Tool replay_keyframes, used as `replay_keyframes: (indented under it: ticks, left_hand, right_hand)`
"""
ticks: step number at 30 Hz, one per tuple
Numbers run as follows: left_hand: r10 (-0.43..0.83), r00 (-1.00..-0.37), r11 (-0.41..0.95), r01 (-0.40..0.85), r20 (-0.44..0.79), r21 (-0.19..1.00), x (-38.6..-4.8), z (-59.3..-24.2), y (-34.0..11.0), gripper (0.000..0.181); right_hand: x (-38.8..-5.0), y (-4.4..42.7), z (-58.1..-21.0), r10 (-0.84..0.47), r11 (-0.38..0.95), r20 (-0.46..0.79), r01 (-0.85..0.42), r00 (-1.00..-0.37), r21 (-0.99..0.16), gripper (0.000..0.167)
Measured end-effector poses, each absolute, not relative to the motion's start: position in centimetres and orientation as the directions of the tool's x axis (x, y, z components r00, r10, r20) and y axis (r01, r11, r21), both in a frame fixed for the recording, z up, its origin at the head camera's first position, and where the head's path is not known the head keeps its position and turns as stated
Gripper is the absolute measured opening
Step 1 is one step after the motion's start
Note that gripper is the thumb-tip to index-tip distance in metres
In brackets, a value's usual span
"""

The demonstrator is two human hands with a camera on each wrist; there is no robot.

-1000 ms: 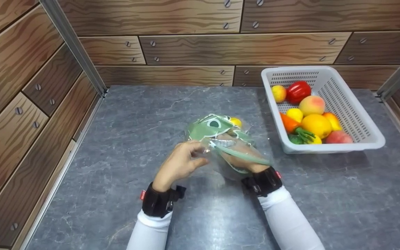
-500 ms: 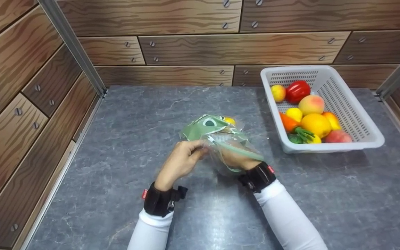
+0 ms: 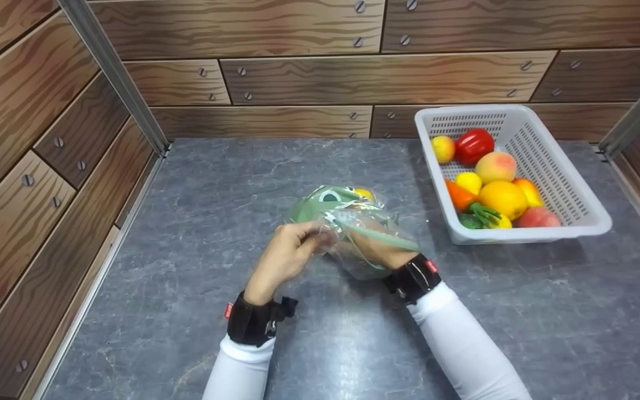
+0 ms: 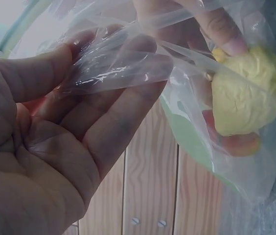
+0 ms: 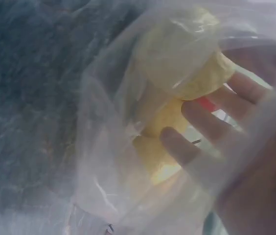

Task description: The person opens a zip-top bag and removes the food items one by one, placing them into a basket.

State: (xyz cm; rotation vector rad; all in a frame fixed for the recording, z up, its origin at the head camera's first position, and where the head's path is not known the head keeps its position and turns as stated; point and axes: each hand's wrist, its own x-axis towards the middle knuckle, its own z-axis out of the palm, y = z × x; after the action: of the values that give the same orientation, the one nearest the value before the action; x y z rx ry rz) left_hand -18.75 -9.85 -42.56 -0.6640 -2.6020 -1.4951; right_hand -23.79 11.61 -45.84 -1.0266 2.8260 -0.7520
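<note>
My left hand pinches the clear edge of a plastic bag with a green printed eye. In the left wrist view, its thumb and fingers hold the clear film. My right hand is inside the bag, seen through the plastic. Its fingers lie spread and loosely bent against a pale yellow round thing. The right wrist view shows that thing at the fingertips of the right hand, above more yellow pieces, all blurred by film.
A light grey basket stands at the right, holding a red pepper, a peach, an orange, a carrot and other produce. Wood-patterned walls border the grey table at the back and sides.
My left fingers have closed on the bag's film. My right hand and the bag have shifted slightly left, and the clear film has crumpled more over the printed eye.
</note>
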Motion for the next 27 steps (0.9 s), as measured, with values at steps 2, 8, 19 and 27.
replay_keyframes:
  ticks: [2,8,19,27]
  left_hand:
    - [0.331,-0.907,0.431,0.392,0.261,0.813,-18.7,-42.6,-9.9,0.014]
    - [0.333,-0.902,0.423,0.404,0.276,0.811,-18.8,-42.6,-10.0,0.015]
    - [0.308,-0.911,0.414,0.387,0.273,0.824,-18.8,-42.7,-10.3,0.014]
    - [0.217,-0.93,0.441,0.364,0.296,0.82,-19.3,-43.1,-10.3,0.011]
  right_hand:
    - [-23.9,11.2,-45.6,-0.574,0.591,0.096,-0.493,-0.813,-0.639,0.068]
    - [-24.0,11.2,-45.6,-0.597,0.548,0.148,-0.535,-0.789,-0.643,0.064]
    - [-24.4,11.4,-46.1,-0.653,0.599,0.168,-0.639,-0.739,-0.483,0.074]
    - [-23.3,12.1,-43.7,-0.536,0.759,0.074,-0.518,-0.841,-0.394,0.064]
